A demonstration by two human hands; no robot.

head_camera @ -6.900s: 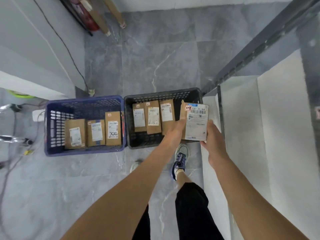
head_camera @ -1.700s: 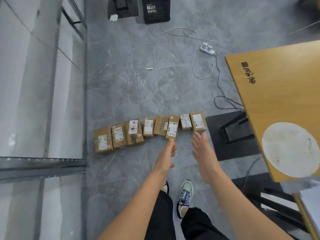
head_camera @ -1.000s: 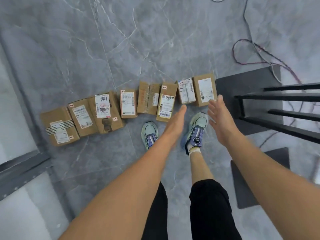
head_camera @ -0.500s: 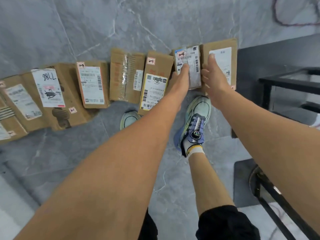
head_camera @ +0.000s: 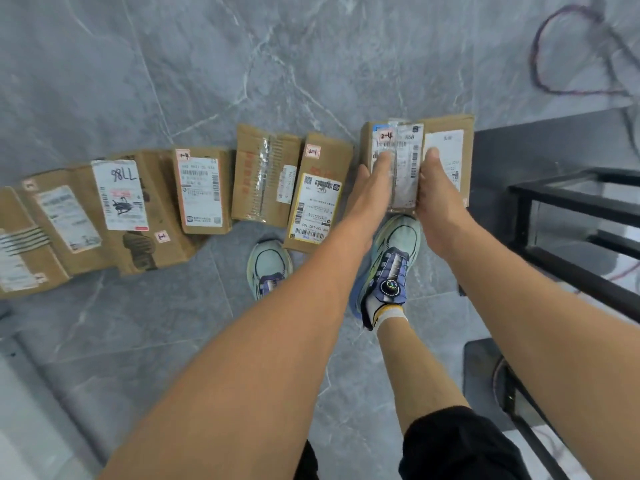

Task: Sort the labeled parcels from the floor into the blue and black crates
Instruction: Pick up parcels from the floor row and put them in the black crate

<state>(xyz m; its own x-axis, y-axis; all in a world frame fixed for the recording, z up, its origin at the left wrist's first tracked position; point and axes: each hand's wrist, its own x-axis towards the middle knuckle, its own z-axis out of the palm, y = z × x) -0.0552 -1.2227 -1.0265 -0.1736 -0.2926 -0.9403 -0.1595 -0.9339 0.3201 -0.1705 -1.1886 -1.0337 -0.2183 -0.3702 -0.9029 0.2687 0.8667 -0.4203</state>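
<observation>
Evidently the pick-up step was in hand: the parcel marked 2-4 lay on the floor, second from the right end of the row. The left hand lay on its label with fingers straight and together, and the right hand pressed its right edge beside the end parcel; whether those fingers curled under could not be told. Next it would likely need lifting clear of its neighbours and carrying to a crate, neither being in view.

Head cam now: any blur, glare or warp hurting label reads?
Head view: motion blur smears the fine print, yet the handwritten tag on the 2-4 parcel and the 98LL label read fine; tape on that parcel glints; wide-angle bowing stretches the leftmost parcels; light even, shadows soft.
</observation>
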